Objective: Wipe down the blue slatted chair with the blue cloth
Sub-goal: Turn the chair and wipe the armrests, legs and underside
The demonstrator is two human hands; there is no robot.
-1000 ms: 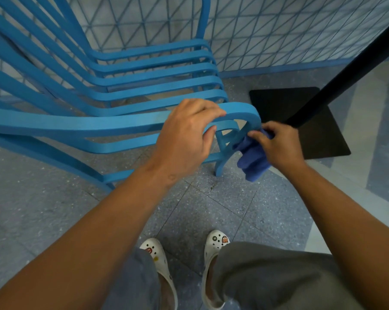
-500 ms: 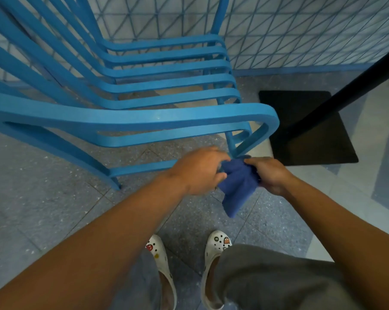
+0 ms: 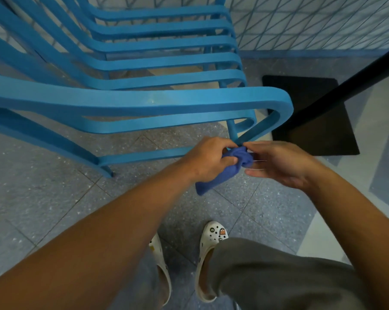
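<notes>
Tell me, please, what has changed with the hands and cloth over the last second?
The left hand left the armrest, dropped and took hold of the cloth. The right hand passed it over, its fingers now loosening. The chair stayed put.

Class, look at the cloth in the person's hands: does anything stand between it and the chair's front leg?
Nothing visible does. The left hand grips the blue cloth just below the chair's front leg, with the right hand open beside it.
</notes>
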